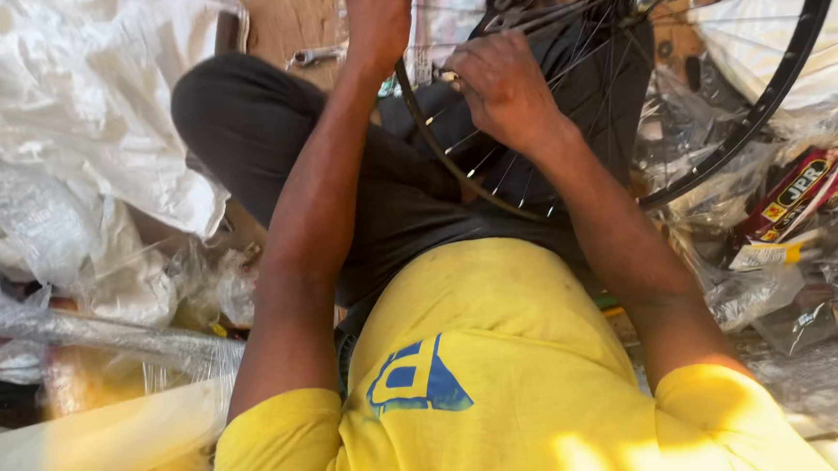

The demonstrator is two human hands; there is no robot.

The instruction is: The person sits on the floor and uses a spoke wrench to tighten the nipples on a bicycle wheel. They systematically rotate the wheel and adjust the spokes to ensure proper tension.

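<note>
We see a bicycle wheel standing across the lap, its black rim arcing from the knees to the upper right. Our left hand grips the rim near the top edge, fingers closed around it. Our right hand rests among the spokes, fingers pinched together on something small that we cannot make out. A wrench lies on cardboard beyond the left knee, and crumpled plastic wrapping lies piled at the left.
</note>
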